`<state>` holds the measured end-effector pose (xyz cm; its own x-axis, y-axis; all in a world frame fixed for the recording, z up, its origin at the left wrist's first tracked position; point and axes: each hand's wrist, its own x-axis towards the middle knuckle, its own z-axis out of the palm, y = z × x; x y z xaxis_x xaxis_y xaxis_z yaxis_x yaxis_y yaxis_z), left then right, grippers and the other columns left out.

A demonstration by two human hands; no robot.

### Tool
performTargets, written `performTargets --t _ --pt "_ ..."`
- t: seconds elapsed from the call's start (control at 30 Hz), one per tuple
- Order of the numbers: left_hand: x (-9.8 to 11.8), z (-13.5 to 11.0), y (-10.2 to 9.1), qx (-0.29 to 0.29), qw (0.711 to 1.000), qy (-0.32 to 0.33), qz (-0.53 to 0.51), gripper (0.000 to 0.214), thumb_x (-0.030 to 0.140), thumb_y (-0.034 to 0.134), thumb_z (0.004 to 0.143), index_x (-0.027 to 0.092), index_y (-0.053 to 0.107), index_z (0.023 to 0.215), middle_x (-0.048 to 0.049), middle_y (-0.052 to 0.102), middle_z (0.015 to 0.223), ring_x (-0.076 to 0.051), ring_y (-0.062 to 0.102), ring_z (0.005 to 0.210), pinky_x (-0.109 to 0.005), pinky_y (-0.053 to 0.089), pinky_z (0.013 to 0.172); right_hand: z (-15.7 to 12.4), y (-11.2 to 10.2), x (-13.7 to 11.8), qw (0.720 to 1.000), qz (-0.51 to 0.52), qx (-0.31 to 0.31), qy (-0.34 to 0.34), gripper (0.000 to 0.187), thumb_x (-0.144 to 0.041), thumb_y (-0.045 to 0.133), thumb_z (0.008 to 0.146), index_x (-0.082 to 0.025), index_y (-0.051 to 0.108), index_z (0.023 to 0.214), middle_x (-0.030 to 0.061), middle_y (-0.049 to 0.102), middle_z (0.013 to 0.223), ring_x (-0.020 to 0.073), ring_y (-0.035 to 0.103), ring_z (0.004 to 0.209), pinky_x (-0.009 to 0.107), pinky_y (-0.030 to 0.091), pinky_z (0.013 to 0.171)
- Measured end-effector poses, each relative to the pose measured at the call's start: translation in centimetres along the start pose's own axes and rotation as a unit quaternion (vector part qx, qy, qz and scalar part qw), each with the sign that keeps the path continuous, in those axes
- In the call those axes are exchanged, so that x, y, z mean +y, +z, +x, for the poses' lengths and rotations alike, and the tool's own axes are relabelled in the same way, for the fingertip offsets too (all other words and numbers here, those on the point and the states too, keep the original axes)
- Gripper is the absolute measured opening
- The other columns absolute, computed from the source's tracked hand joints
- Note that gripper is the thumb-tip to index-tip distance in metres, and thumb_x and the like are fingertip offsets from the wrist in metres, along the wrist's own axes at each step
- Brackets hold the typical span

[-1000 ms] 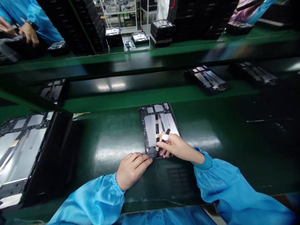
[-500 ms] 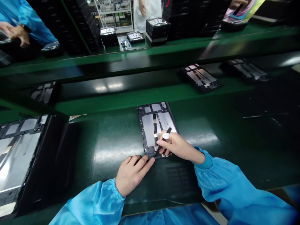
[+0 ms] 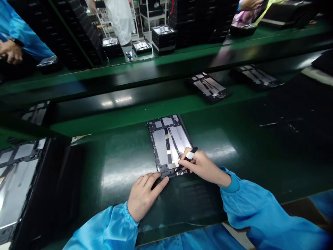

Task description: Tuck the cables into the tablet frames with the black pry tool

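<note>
An opened tablet (image 3: 159,140) lies on the green bench with its inside up, showing silver battery panels, a dark ribbon strip and a black frame. My left hand (image 3: 144,196) rests flat at its near left corner, fingers stretched out and the fingertips and thumb touching the edge. In my right hand (image 3: 200,166) is a slim black pointed tool (image 3: 194,151) with a white band round it, held like a pen. Its tip meets the tablet's near edge, by small parts on the right of that end. My fingers partly cover the near right corner.
More opened tablets stand around: a dark stack (image 3: 20,180) at left, a tablet (image 3: 208,86) and another tablet (image 3: 256,77) on the strip behind. A thin metal tool (image 3: 269,124) lies at right. Across the raised shelf (image 3: 140,62) are dark stacks (image 3: 163,40) and several co-workers.
The tool's tip has shifted a little right along the tablet's near edge, and my right hand has moved with it. My left thumb has drawn slightly back. The whole view has turned somewhat right.
</note>
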<state>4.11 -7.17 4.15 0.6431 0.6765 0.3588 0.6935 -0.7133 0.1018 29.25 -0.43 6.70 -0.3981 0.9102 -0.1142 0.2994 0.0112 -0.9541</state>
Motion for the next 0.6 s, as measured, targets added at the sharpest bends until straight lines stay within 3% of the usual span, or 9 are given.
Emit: performTargets --t 0.33,0.6 --pt "0.17 0.06 0.31 -0.019 0.999 0.007 0.038 0.041 0.011 0.041 0.098 0.023 0.052 0.135 -0.0118 0.058 0.118 -0.023 0.057 0.096 -0.035 0.050 0.077 -0.07 0.04 -0.34 1.000 -0.008 0.011 0.001 0.018 -0.030 0.061 0.089 -0.019 0.059 0.075 -0.0012 0.062 0.069 0.0161 0.068 0.063 0.024 0.049 0.053" --pt "0.34 0.58 0.37 -0.023 0.999 -0.035 -0.016 0.036 0.014 0.047 0.096 0.026 0.056 0.129 -0.0119 0.056 0.117 -0.022 0.058 0.093 -0.036 0.053 0.074 0.05 -0.03 -0.46 0.999 -0.029 0.012 -0.008 0.017 -0.028 0.060 0.089 -0.019 0.059 0.075 -0.0014 0.061 0.068 0.0152 0.065 0.062 0.024 0.047 0.053"
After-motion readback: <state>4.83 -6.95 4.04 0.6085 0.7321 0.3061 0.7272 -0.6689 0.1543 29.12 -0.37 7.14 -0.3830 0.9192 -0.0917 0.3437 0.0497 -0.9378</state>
